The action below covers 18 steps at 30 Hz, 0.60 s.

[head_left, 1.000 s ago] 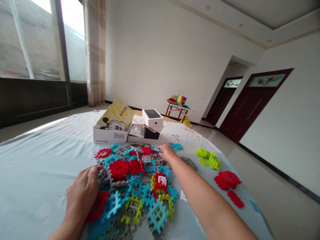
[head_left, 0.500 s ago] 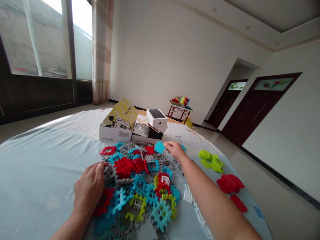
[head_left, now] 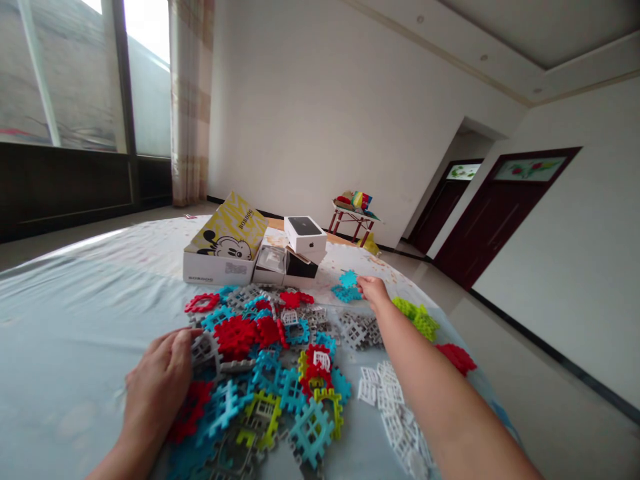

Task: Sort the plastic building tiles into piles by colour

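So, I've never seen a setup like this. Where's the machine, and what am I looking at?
There's no machine here, just a person's two bare hands, seen by a camera worn on the head, looking forward and down. On the cloth-covered table lies a mixed pile of colorful notched plastic pieces. Beyond it stand a few boxes. To the right are separate groups: blue pieces, gray, white, green and red.

The right hand holds a blue piece above the blue group. The left hand rests at the pile's left edge; its fingertips are partly hidden.
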Tool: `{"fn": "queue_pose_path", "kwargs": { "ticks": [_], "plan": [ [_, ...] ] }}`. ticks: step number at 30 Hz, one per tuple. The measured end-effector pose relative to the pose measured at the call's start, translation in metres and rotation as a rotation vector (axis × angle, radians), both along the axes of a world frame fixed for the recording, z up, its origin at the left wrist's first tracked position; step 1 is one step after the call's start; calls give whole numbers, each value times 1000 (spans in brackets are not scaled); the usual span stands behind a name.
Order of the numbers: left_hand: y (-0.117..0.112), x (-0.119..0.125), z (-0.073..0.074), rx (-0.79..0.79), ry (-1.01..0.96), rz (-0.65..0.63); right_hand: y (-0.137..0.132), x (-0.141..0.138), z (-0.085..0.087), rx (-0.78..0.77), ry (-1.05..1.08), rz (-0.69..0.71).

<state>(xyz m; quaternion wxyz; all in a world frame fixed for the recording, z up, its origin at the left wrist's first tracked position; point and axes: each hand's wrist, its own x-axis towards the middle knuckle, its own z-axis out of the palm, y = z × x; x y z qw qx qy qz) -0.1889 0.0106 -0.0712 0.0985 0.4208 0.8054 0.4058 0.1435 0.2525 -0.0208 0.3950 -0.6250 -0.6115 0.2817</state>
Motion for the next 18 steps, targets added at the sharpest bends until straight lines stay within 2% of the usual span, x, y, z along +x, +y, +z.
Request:
{"fn": "queue_pose_path", "kwargs": {
  "ticks": [3,8,14,18],
  "plan": [
    [1,-2,-4,-4,-15,1,13,9,-8,-107,-55,-74],
    [3,-6,-10,-8,-21,-3,30,12,-21,-213,-146,-105],
    [4,-6,-10,-15,-37,6,40,22,-27,-175,-361,-122],
    [4,-7,-11,-8,-34,7,38,16,-31,-101,-509,-87]
  ]
}}
